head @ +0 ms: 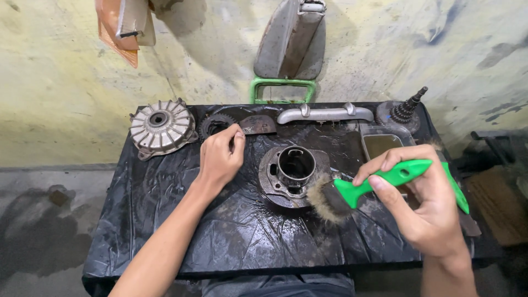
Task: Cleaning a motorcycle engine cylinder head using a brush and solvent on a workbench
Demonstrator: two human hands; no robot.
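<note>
Two hands over a black-wrapped tabletop. Right hand: grip closed on a green-handled brush, bristles touching the right rim of the cylinder part at centre. Left hand: loosely curled, holding nothing, resting just left of the cylinder. Back edge, left to right: finned hub, sprocket, grey grab handle, gear cluster. Clear tray of brown liquid near the right edge. Front half of the tabletop lies open. Orange packet hangs on the wall, upper left.

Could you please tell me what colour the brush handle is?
Bright green; the brush handle shows clearly in the head view.
</note>
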